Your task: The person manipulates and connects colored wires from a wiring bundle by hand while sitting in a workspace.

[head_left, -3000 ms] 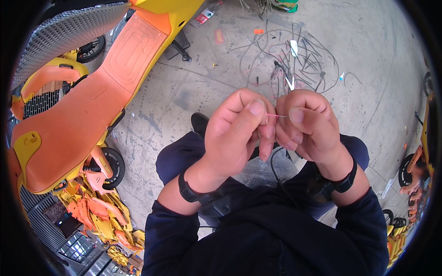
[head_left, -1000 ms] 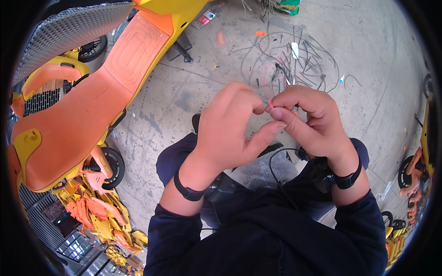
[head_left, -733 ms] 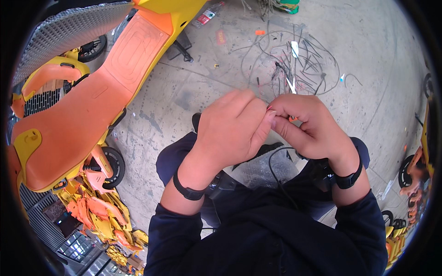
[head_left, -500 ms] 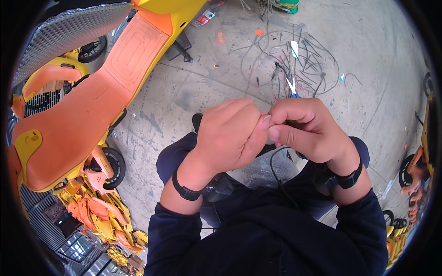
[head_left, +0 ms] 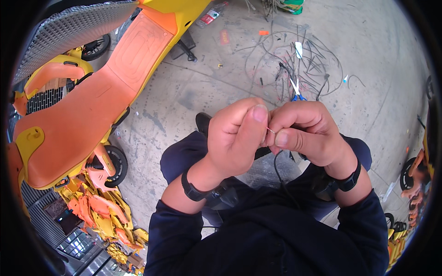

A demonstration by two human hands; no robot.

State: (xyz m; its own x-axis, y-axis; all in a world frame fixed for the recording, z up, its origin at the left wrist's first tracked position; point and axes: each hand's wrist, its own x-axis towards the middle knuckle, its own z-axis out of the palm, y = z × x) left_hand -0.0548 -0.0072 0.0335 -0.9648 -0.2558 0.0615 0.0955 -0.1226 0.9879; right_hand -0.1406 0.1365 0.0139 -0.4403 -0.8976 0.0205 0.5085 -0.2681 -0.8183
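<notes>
Close together above my lap, both my hands pinch a thin wire (head_left: pixel 271 131), whose short pale reddish length shows between the fingertips. My left hand (head_left: pixel 232 140) is closed, thumb raised along the curled fingers. My right hand (head_left: pixel 307 131) grips the wire between thumb and bent forefinger; the other fingers are folded in. Below them a black cable (head_left: pixel 278 172) runs down to my lap; whether it joins the wire is hidden by my fingers. Blue-handled scissors (head_left: pixel 297 93) lie on the floor just beyond my right hand, blades pointing away.
Cut cables and wires (head_left: pixel 317 66) lie in a loose tangle beyond the scissors. An orange and yellow scooter body (head_left: pixel 87 115) fills the left side, with a heap of similar panels (head_left: pixel 99 214) behind it. A plastic bottle (head_left: pixel 212 16) lies far off. Clear plastic sheeting (head_left: pixel 269 177) is between my legs.
My left hand has turned and its thumb has lifted upward, so the wire between my fingertips now shows. My right hand keeps its pinch. The whole view has shifted slightly.
</notes>
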